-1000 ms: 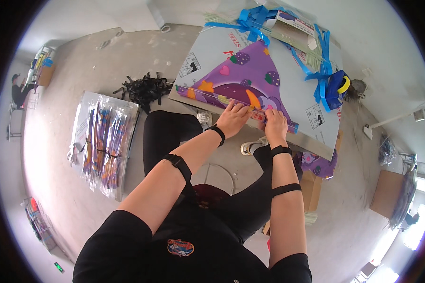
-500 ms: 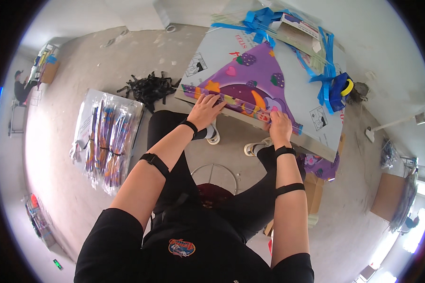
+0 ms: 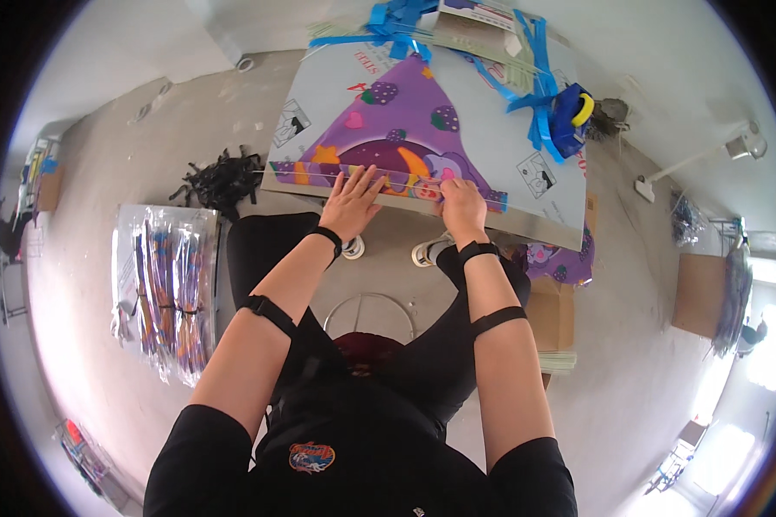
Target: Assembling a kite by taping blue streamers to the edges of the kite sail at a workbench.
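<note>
A purple triangular sheet (image 3: 388, 121), like a kite sail, lies on a pale printed board, its point facing away from me. Berries, hearts and stars are printed on it. Along its near edge runs a thin pale rod (image 3: 306, 173), sticking out past the left corner. My left hand (image 3: 351, 204) rests flat on that edge with fingers spread. Farther right, my right hand (image 3: 463, 207) is closed in a pinch on the rod and edge near the right corner. Its fingertips partly hide what they grip.
Blue ribbons (image 3: 539, 86), pale thin sticks and an open box (image 3: 474, 26) lie at the board's far side, beside a blue tape dispenser (image 3: 569, 121). Black straps (image 3: 220, 181) are heaped on the left. Bagged colourful bundles (image 3: 168, 284) lie below them. Another purple sheet (image 3: 562, 258) hangs at right.
My left hand has slid right along the edge, closer to the right hand, its fingers now spread more. The right hand keeps its place on the sheet. The whole view has shifted.
</note>
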`<action>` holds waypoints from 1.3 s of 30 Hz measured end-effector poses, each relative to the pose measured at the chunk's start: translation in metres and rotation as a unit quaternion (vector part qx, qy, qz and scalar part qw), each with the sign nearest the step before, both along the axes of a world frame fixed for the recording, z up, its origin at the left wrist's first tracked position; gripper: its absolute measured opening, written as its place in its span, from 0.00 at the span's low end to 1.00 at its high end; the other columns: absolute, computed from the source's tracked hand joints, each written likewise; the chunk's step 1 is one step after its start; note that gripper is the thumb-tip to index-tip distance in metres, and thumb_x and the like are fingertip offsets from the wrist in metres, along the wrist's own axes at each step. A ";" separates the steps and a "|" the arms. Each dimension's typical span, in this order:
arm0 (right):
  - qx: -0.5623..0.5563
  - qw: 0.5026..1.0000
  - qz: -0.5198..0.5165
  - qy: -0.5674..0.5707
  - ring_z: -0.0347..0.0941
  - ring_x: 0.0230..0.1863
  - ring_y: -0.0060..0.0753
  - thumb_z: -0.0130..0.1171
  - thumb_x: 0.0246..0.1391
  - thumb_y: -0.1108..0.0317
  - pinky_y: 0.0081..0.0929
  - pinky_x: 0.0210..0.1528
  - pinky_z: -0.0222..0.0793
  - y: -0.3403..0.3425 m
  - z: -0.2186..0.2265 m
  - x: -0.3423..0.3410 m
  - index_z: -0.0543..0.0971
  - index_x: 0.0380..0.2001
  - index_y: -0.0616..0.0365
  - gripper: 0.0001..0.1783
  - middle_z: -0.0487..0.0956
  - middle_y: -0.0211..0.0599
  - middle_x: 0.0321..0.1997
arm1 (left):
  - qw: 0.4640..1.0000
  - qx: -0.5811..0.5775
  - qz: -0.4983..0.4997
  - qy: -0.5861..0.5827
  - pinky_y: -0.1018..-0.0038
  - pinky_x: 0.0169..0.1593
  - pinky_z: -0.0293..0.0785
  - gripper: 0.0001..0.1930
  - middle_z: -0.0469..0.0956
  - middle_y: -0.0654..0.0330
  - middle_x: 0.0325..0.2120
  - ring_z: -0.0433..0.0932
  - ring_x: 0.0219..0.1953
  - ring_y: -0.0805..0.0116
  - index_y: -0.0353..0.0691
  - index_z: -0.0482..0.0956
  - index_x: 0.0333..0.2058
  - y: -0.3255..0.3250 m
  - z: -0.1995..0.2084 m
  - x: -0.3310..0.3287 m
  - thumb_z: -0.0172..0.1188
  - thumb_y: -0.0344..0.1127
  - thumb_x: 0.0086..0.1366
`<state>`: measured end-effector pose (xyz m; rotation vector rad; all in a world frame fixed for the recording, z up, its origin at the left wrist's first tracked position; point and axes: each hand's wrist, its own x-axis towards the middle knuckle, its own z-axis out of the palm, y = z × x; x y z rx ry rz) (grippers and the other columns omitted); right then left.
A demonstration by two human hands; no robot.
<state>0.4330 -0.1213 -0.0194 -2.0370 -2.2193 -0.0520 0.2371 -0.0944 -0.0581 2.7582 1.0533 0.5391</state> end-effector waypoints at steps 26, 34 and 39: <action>0.037 0.994 -0.001 0.098 0.72 0.39 0.42 0.54 0.41 0.75 0.37 0.38 0.72 0.027 -0.023 -0.022 0.75 0.29 0.53 0.08 0.75 0.33 0.34 | 0.989 -0.073 0.073 0.102 0.58 0.68 0.45 0.26 0.52 0.59 0.65 0.48 0.68 0.61 0.48 0.59 0.63 0.025 0.000 -0.075 0.48 0.43 0.67; 0.081 0.993 0.002 0.081 0.70 0.44 0.42 0.54 0.44 0.75 0.34 0.44 0.71 0.055 -0.002 -0.008 0.75 0.33 0.56 0.09 0.74 0.36 0.39 | 0.987 -0.070 0.099 0.102 0.55 0.68 0.42 0.29 0.48 0.62 0.67 0.45 0.69 0.61 0.50 0.55 0.64 0.059 0.006 -0.057 0.48 0.46 0.67; 0.123 0.991 0.020 0.048 0.69 0.49 0.41 0.55 0.47 0.73 0.35 0.50 0.68 0.053 0.001 0.014 0.74 0.40 0.58 0.14 0.73 0.37 0.44 | 0.993 -0.045 0.083 0.071 0.55 0.68 0.42 0.29 0.49 0.62 0.67 0.46 0.69 0.62 0.49 0.57 0.64 0.088 0.000 -0.017 0.50 0.46 0.65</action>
